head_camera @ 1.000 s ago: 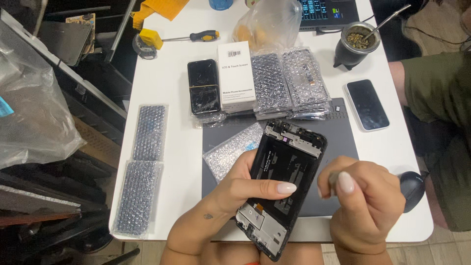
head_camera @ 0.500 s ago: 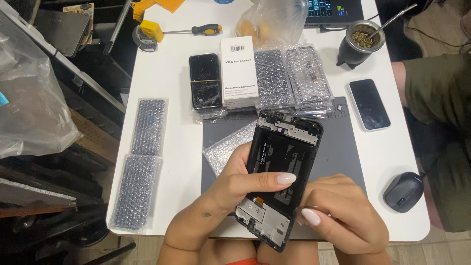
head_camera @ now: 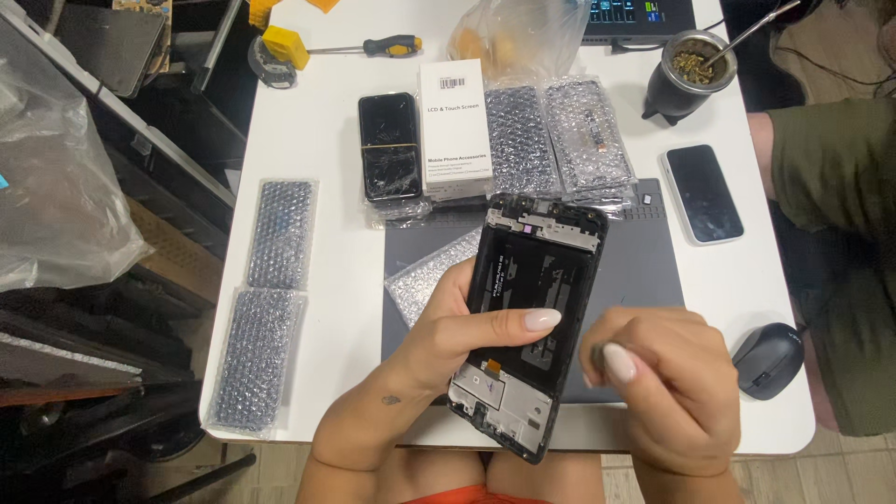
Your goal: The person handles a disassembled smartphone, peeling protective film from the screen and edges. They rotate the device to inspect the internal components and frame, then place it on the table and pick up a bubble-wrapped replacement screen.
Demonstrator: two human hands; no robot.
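Left hand (head_camera: 457,331) is clamped around an opened phone frame (head_camera: 532,308), thumb across its exposed inner side; frame is held tilted above the grey work mat (head_camera: 644,271) near the front of the white table (head_camera: 317,140). Right hand (head_camera: 667,383) is curled shut just right of the frame, pinching a small dark item (head_camera: 597,355) at the thumb tip; too small to tell what it is. Containers: dark gourd cup (head_camera: 686,79) at back right holds green herb and a metal straw. Clear plastic bag (head_camera: 518,37) at back centre holds something tan. Bubble-wrap pouches (head_camera: 560,135) beside a white box (head_camera: 455,126) hold dark flat parts.
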